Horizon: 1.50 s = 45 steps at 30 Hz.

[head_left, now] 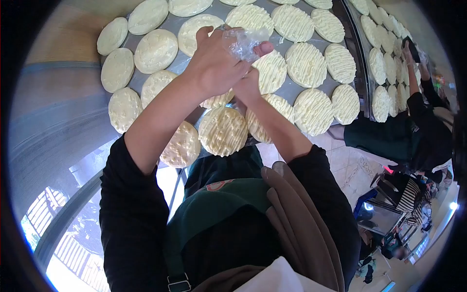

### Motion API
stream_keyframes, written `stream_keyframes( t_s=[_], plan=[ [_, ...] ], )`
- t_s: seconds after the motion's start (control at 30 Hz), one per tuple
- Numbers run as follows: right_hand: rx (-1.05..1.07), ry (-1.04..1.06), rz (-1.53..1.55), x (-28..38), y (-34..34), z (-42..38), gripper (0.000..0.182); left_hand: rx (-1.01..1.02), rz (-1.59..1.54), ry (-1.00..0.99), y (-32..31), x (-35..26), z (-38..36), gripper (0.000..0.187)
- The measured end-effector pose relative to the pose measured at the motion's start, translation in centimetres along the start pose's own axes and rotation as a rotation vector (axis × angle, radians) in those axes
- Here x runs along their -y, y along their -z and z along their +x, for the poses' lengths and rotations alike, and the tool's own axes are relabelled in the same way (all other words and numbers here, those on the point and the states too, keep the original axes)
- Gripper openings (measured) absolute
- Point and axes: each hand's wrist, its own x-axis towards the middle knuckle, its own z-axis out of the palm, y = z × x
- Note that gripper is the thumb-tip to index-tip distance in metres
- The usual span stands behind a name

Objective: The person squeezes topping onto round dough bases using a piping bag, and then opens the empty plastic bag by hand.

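My left hand (214, 65) is closed around a crumpled clear plastic bag (242, 43), held over the middle of a metal tray (187, 63). Against it, slightly lower and to the right, my right hand (249, 87) is also closed on the bag; its fingers are partly hidden. The bag's tip and contents are covered by my hands. Flat round pieces of dough or cake lie in rows beneath. Those on the right, such as one round (306, 64), carry ridged pale cream lines. Left ones, like another round (155, 51), look smoother and shiny.
A second tray with several similar rounds (377, 65) stands to the right, past the tray's raised edge (357, 53). Another person (413, 131) in dark clothes reaches over it. A wood-like surface (63, 102) lies left. Chairs and more people are at lower right.
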Motion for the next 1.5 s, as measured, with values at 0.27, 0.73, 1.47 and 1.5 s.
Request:
stream_keyframes(
  t_s=[0.27,0.73,1.47,1.5],
  plan=[
    [-0.077,0.068,0.000,-0.1,0.7,3.3,0.011,0.057,-0.102,0.150,0.0,0.6,1.9,0.047],
    [0.284,0.215,0.002,13.8,-5.1,6.8,0.051,-0.347,0.148,-0.055,5.7,-0.6,2.8,0.035],
    [0.361,0.161,-0.129,3.6,-8.9,17.6,0.028,-0.316,0.445,0.128,10.0,5.8,8.4,0.028],
    [0.410,0.218,-0.066,3.5,-9.3,17.5,0.028,-0.315,0.457,0.124,9.9,6.3,9.0,0.030]
  ],
)
